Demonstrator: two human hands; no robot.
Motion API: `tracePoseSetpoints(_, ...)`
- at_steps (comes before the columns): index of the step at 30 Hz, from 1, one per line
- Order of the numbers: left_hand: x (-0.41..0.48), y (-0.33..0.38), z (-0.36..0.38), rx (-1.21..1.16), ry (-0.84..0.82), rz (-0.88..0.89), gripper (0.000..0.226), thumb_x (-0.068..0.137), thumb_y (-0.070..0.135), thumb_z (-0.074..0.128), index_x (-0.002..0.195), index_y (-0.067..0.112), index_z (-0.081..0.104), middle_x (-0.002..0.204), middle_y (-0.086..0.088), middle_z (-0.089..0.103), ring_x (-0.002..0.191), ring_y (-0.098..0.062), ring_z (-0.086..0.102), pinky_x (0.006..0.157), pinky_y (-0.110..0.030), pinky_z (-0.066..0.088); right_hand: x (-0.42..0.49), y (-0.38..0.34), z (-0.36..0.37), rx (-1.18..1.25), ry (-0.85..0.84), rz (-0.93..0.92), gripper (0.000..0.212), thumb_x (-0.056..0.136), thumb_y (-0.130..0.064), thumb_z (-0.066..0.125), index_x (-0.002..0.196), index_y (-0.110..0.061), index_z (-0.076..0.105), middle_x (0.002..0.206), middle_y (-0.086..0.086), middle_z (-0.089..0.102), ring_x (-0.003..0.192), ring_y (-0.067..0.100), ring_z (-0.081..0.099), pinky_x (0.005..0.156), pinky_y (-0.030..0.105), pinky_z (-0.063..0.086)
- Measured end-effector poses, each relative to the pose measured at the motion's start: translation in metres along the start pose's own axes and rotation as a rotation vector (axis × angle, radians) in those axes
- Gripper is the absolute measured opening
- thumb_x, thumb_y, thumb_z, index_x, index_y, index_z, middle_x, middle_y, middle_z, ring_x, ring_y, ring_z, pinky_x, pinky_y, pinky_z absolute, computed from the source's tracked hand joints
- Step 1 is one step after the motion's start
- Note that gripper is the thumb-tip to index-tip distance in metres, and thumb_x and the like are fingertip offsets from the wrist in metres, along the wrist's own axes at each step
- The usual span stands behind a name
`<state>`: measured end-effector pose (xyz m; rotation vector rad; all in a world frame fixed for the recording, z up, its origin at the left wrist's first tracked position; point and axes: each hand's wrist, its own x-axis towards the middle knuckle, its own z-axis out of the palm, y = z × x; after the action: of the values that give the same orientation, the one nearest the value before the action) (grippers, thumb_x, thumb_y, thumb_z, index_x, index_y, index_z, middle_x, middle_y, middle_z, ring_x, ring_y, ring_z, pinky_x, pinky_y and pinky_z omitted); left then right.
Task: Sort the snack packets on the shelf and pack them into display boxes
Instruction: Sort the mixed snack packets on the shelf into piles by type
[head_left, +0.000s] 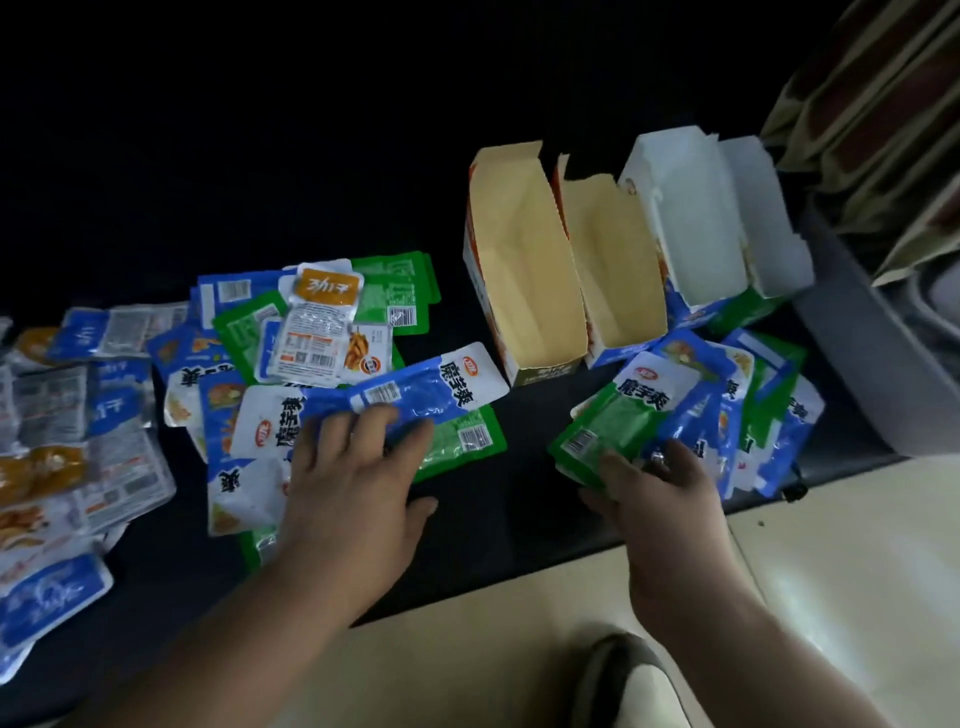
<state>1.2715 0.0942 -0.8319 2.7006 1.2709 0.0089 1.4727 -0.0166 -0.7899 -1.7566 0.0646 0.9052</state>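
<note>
Blue, green and orange snack packets lie scattered over the dark shelf (519, 467). My left hand (358, 483) rests with straight fingers on a blue packet (431, 387) that lies across a green packet (462, 441). My right hand (660, 493) grips a stack of green packets (613, 415), thumb on top. Behind it is a heap of blue and green packets (753, 410). Several open display boxes stand at the back: two yellow-lined boxes (519, 270) (618, 270) and two white-lined boxes (696, 228) (769, 223). No packets show inside any of them.
A wide pile of mixed packets (104, 395) covers the left of the shelf. A grey bin (872, 374) stands at the right end, with striped fabric (883, 104) above it. Cream floor (841, 571) and a shoe (623, 680) lie below the shelf edge.
</note>
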Motion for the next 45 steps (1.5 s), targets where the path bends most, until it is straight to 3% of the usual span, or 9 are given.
tracePoseSetpoints(3,0.015,-0.007,-0.006,-0.018,0.017,0.038,0.088,0.067,0.053,0.090,0.141,0.019,0.057,0.147,-0.012,0.049,0.134,-0.040,0.044,0.111,-0.063,0.041,-0.005,0.003,-0.003,-0.100,0.008,0.017,0.084,0.076,-0.032,0.080,0.151,-0.034,0.043,0.133,-0.005,0.060,0.112,0.023,0.068,0.105,0.049,0.051)
tracePoseSetpoints(6,0.031,-0.017,-0.006,-0.027,-0.016,0.053,0.087,0.071,0.057,0.087,0.141,0.015,0.059,0.151,-0.014,0.053,0.142,-0.041,0.044,0.113,-0.062,0.037,-0.017,0.002,0.004,-0.293,0.004,-0.198,0.059,0.088,-0.027,0.075,0.143,-0.036,0.053,0.142,-0.016,0.038,0.125,0.005,0.053,0.110,0.032,0.044)
tracePoseSetpoints(9,0.027,-0.017,-0.006,-0.029,0.014,0.092,0.064,0.072,0.039,0.089,0.127,0.012,0.070,0.128,-0.008,0.070,0.120,-0.036,0.062,0.102,-0.054,0.049,-0.024,0.011,0.012,-0.430,-0.153,-0.352,0.030,0.095,-0.015,0.069,0.120,-0.031,0.068,0.124,-0.011,0.057,0.097,-0.017,0.057,0.076,0.000,0.042)
tracePoseSetpoints(18,0.009,-0.028,-0.034,-0.412,0.304,-0.074,0.015,0.102,0.016,0.059,0.106,0.012,0.073,0.078,0.006,0.067,0.067,-0.012,0.062,0.055,-0.025,0.045,-0.022,0.028,0.049,-0.142,-0.306,-0.077,0.023,0.089,-0.018,0.079,0.110,-0.025,0.074,0.100,-0.007,0.079,0.101,0.016,0.074,0.101,0.046,0.056)
tracePoseSetpoints(27,-0.010,0.001,-0.052,-1.371,0.016,-0.500,0.015,0.097,0.025,0.070,0.109,0.031,0.077,0.101,0.003,0.080,0.102,-0.024,0.074,0.100,-0.053,0.056,-0.036,0.014,0.065,-0.059,-0.544,-0.070,0.015,0.090,-0.002,0.073,0.102,-0.009,0.077,0.097,0.010,0.080,0.086,0.024,0.077,0.079,0.047,0.063)
tracePoseSetpoints(33,-0.024,0.017,-0.047,-1.220,-0.202,-0.368,0.016,0.102,0.036,0.061,0.114,0.044,0.068,0.100,0.010,0.075,0.094,-0.010,0.070,0.086,-0.029,0.056,-0.032,0.018,0.059,-0.125,-0.430,-0.091,0.010,0.092,-0.016,0.075,0.084,-0.009,0.075,0.087,0.018,0.076,0.075,0.034,0.071,0.080,0.056,0.062)
tracePoseSetpoints(37,-0.018,0.026,-0.036,-1.185,-0.240,-0.286,0.016,0.101,0.031,0.064,0.109,0.044,0.069,0.093,0.017,0.073,0.083,-0.002,0.069,0.080,-0.028,0.058,-0.017,-0.002,0.037,-0.185,-0.278,-0.137,0.012,0.086,-0.014,0.081,0.092,-0.013,0.071,0.076,0.004,0.076,0.063,0.014,0.071,0.054,0.024,0.057)
tracePoseSetpoints(41,-0.018,-0.008,-0.016,-0.607,0.102,-0.221,0.031,0.092,0.032,0.074,0.121,0.025,0.072,0.118,0.011,0.064,0.108,-0.008,0.060,0.092,-0.034,0.055,0.012,-0.019,0.007,-0.775,-0.152,-0.467,0.020,0.084,-0.024,0.084,0.094,-0.029,0.067,0.075,-0.010,0.069,0.065,0.007,0.066,0.064,0.026,0.054)
tracePoseSetpoints(45,-0.025,-0.054,-0.002,-0.138,0.005,-0.282,0.080,0.082,0.048,0.080,0.151,0.024,0.050,0.163,-0.014,0.035,0.151,-0.042,0.027,0.116,-0.063,0.032,0.031,-0.015,0.010,-1.148,-0.128,-0.737,0.025,0.086,-0.026,0.079,0.110,-0.029,0.071,0.090,-0.006,0.066,0.093,0.028,0.064,0.069,0.036,0.047)
